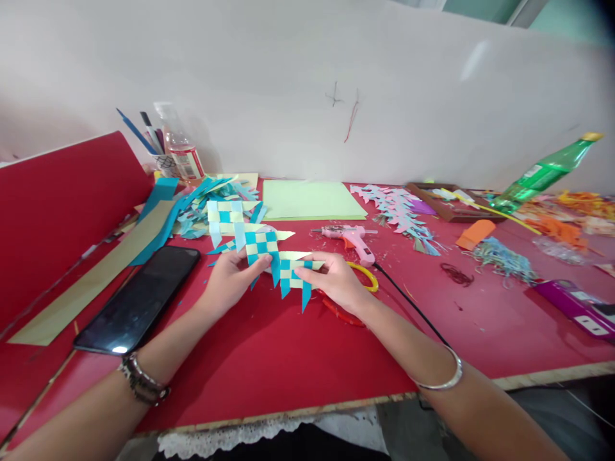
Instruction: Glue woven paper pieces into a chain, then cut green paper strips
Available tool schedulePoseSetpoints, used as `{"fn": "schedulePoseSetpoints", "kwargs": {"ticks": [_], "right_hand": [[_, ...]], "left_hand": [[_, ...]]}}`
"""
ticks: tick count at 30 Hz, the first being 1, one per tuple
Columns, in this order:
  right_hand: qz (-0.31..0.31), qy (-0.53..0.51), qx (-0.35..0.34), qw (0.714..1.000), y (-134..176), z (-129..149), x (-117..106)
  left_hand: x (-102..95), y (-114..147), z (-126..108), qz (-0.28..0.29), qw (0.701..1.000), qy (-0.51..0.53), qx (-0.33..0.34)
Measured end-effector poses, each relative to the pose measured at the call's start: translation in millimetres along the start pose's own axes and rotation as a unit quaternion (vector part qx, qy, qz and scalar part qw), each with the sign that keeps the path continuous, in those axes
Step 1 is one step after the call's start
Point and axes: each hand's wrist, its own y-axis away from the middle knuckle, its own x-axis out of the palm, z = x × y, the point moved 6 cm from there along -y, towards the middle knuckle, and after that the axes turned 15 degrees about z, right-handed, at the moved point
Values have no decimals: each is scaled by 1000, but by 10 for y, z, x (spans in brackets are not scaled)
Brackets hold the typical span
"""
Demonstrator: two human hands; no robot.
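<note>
My left hand pinches a woven paper piece checked in teal and pale yellow, its pointed strip ends sticking out. Between the thumb and fingers of my right hand is a smaller woven paper piece in the same colours. The two pieces meet or overlap above the table; whether they are joined I cannot tell. Just behind my left hand lies another woven piece in light blue, teal and yellow. Beyond my right hand rests a pink glue gun. Scissors with a yellow and red handle are partly hidden under that hand.
A black phone and long paper strips lie left. Paper scraps, a bottle and green sheets stand behind. To the right are woven strips, a tray, a tilted green bottle and a purple box.
</note>
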Motion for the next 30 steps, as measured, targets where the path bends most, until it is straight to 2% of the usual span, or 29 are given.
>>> {"fn": "schedulePoseSetpoints", "kwargs": {"ticks": [12, 25, 30], "right_hand": [[16, 15, -12, 1000, -4, 2, 14], [-13, 30, 13, 999, -4, -33, -19], [-6, 30, 14, 999, -10, -39, -11]], "left_hand": [[19, -14, 23, 19, 1000, 0, -3], [23, -10, 31, 15, 1000, 12, -5], [31, -14, 21, 23, 1000, -2, 4]]}}
